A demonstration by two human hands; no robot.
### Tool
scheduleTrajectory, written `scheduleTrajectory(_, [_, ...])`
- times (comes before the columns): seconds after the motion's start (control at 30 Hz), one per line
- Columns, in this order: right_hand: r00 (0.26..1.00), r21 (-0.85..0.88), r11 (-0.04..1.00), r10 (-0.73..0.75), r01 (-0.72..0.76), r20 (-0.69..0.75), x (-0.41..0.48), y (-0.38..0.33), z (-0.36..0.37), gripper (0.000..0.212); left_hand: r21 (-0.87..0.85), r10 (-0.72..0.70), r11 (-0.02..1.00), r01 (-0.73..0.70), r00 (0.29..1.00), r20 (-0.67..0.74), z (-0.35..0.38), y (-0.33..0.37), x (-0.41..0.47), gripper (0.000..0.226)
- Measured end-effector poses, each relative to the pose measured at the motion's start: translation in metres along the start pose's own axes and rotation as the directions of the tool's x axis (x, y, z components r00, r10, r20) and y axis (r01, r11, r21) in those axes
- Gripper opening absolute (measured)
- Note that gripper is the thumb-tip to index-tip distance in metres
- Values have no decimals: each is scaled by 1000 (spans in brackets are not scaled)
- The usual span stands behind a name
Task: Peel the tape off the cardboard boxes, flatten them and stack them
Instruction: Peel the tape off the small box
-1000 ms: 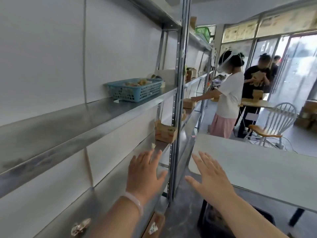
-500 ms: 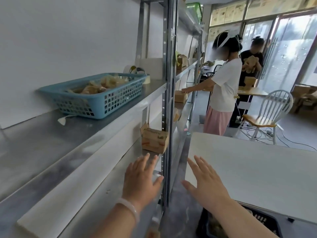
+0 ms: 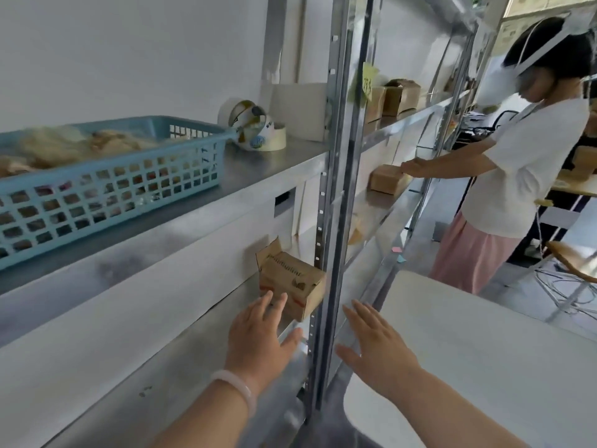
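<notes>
Head view: left hand (image 3: 258,334) and right hand (image 3: 374,347) both spread, empty; cardboard box (image 3: 290,281) sits on shelf (image 3: 181,376) just ahead of left hand, contact unclear. I'd wrap left around its sides, clear the upright (image 3: 329,221), bring to table (image 3: 484,367).

Item: blue plastic basket (image 3: 113,189), filled with crumpled brownish scraps, is set on the upper metal shelf (image 3: 258,166). Rolls of tape (image 3: 255,132) are placed just beside it. A white table (image 3: 484,350) is positioned right of the shelving upright (image 3: 339,189). A second person (image 3: 533,156), in white top and pink skirt, is seen beyond.
</notes>
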State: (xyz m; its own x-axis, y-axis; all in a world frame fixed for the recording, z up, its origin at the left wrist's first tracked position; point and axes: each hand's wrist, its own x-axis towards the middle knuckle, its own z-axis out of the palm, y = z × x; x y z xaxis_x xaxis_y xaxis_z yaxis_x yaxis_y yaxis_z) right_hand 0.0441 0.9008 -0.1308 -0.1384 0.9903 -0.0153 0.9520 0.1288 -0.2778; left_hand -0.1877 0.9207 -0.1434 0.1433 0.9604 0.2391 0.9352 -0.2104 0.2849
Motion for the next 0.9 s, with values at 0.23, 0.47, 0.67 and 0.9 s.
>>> scheduleTrajectory(0.23, [995, 146, 989, -27, 12, 101, 76, 8, 10, 68, -57, -119, 990, 126, 986, 113, 28, -6, 26, 72])
scheduleTrajectory(0.47, [993, 374, 923, 58, -93, 105, 160, 15, 27, 59, -204, -150, 959, 196, 964, 220, 55, -14, 63, 71])
scheduleTrajectory(0.67, [983, 495, 852, 114, -171, 143, 184, 19, 59, 59, -419, -161, 865, 276, 944, 289, 73, -25, 94, 72])
scheduleTrajectory(0.9, [926, 745, 549, 214, -378, 312, 180, 16, 69, 24, -532, -308, 724, 439, 896, 320, 78, -24, 106, 71])
